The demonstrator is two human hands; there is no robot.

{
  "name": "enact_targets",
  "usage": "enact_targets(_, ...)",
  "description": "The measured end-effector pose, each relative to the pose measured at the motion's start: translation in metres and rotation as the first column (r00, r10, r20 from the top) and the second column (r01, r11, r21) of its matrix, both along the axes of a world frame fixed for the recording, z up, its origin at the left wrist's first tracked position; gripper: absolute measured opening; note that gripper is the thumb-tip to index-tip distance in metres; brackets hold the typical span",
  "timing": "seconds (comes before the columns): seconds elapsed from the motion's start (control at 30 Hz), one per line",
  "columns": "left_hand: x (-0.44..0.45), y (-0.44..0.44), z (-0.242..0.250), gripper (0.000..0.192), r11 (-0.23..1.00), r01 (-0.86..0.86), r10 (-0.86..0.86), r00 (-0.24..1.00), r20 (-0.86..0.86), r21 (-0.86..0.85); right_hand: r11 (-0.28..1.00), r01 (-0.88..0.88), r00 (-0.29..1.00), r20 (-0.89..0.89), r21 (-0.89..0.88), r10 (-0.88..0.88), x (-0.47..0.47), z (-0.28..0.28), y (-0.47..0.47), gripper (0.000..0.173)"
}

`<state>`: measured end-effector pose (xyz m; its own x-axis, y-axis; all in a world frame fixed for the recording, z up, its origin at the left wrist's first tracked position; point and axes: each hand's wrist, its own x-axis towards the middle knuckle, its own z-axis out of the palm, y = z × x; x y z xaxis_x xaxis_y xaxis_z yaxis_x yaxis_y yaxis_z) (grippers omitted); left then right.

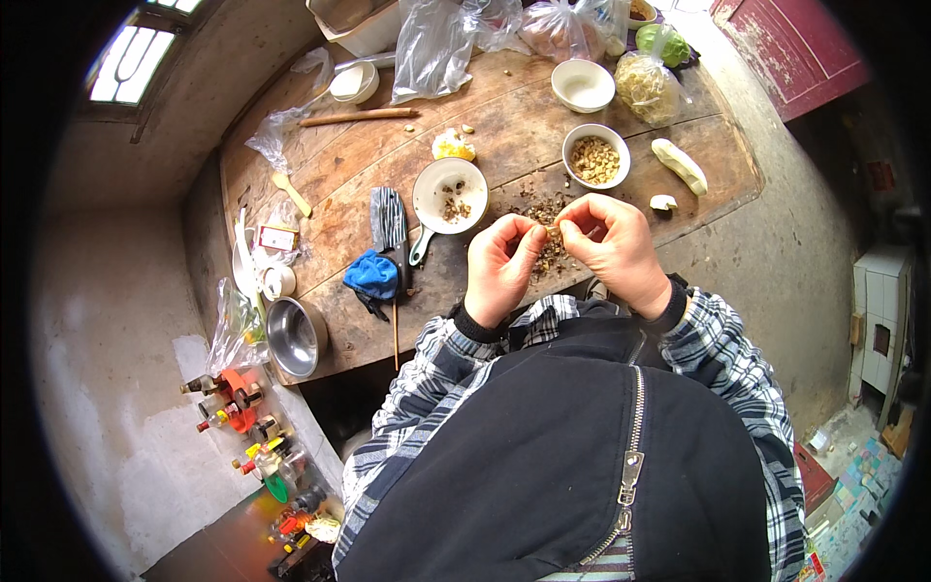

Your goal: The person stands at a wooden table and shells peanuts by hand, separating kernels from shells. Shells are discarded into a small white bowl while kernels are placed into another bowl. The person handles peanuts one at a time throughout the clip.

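Observation:
Thumb and fingertips of my left hand (503, 265) and my right hand (611, 247) meet over the near edge of a worn wooden table (509, 94). Between them they pinch a small pale piece (551, 230), perhaps a nut kernel; the fingers hide most of it. Brown shell-like crumbs and bits (547, 263) lie scattered under both hands. A white bowl of light brown kernel pieces (596, 161) stands just beyond my right hand. Beyond my left hand sits a white handled bowl (430, 190) with some brown fragments inside.
A patterned knife (389, 218) and a blue cloth (372, 275) lie left of the bowls. A steel bowl (296, 337) sits at the left corner. Farther back are a wooden stick (360, 116), an empty white bowl (582, 86) and plastic bags (433, 47). A pale peeled vegetable (679, 166) lies right.

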<state>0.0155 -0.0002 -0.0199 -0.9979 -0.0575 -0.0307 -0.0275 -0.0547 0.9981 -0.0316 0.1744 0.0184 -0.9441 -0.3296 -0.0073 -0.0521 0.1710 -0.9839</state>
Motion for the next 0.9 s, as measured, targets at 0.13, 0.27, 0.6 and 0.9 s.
enact_targets(0.13, 0.000, 0.003, 0.005, 0.014, 1.000, -0.021, 0.020, 0.998, 0.062, 0.007, 0.991, 0.046, 0.983, -0.180, 0.128, -0.023, 0.005, 0.003, -0.002, 0.006)
enact_targets(0.27, 0.000, 0.007, 0.006, 0.014, 1.000, -0.017, 0.017, 1.000, -0.011, -0.001, 0.987, 0.050, 0.978, -0.210, 0.152, -0.018, 0.006, 0.007, -0.004, 0.007)
enact_targets(0.6, -0.001, -0.003, 0.003, 0.013, 0.964, 0.090, -0.110, 0.992, 0.066, 0.250, 0.995, 0.004, 0.979, -0.201, 0.104, 0.017, 0.003, 0.006, -0.003, 0.007)
enact_targets(0.9, -0.001, -0.010, -0.008, 0.013, 0.844, 0.174, -0.231, 0.972, 0.050, 0.507, 0.999, -0.016, 0.994, -0.112, 0.030, 0.020, 0.000, -0.001, 0.001, 0.008)
